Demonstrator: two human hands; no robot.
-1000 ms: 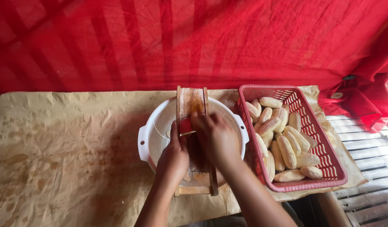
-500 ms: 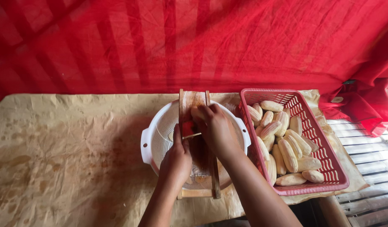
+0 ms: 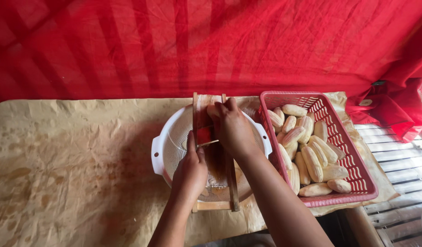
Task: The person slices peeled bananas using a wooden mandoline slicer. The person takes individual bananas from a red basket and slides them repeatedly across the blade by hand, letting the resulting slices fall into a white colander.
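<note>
The fingers (image 3: 219,111) of the right hand (image 3: 231,130) are curling down over a pale peeled banana piece (image 3: 212,110), clenching it against the upper part of the wooden slicer board (image 3: 206,119); only a small end of the piece is showing past the fingertips. The left hand (image 3: 191,167) is gripping the left rail of the board lower in the frame, thumb pointing up along the rail toward the red blade block (image 3: 202,136), fingers wrapped around the wood. The piece is lying directly under the right fingers, above the blade, and the board's long axis is running from the bottom centre of the frame toward the top centre, so the blade is sitting below the piece along that axis. The right hand is the nearer one to the piece; its forearm is entering from the lower right at a slant, wrist bent forward. The left forearm is rising from the bottom centre. The board is bridging a white perforated colander (image 3: 172,144) on the paper-covered worktop (image 3: 69,155). To the right, touching the colander's rim, a red plastic basket (image 3: 364,180) is holding peeled bananas (image 3: 311,162). Red cloth (image 3: 197,45) is filling the upper frame.
</note>
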